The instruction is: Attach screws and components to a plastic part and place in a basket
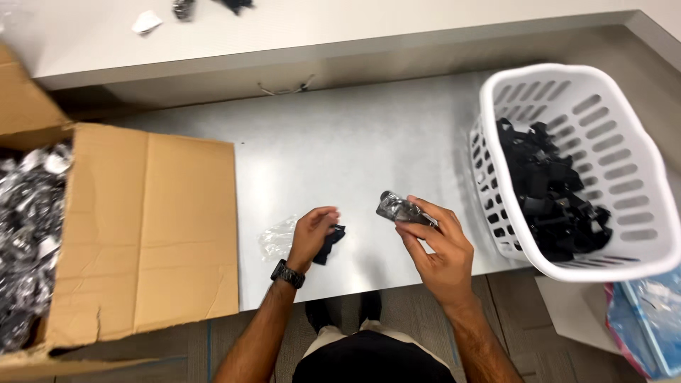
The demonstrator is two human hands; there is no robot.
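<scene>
My left hand (312, 234), with a black watch on its wrist, is closed on a small black part (330, 243) just above the grey metal table (340, 142). A crumpled clear plastic wrapper (275, 237) lies right beside it on the left. My right hand (436, 241) pinches a small black part in a clear plastic bag (399, 208), held a little above the table near its front edge.
A white slotted basket (624, 163) at the right holds several black parts. An open cardboard box (149, 227) at the left is full of bagged parts (28, 234). A blue plastic bag (649, 319) lies on the floor. A shelf at the back carries scraps (147, 21).
</scene>
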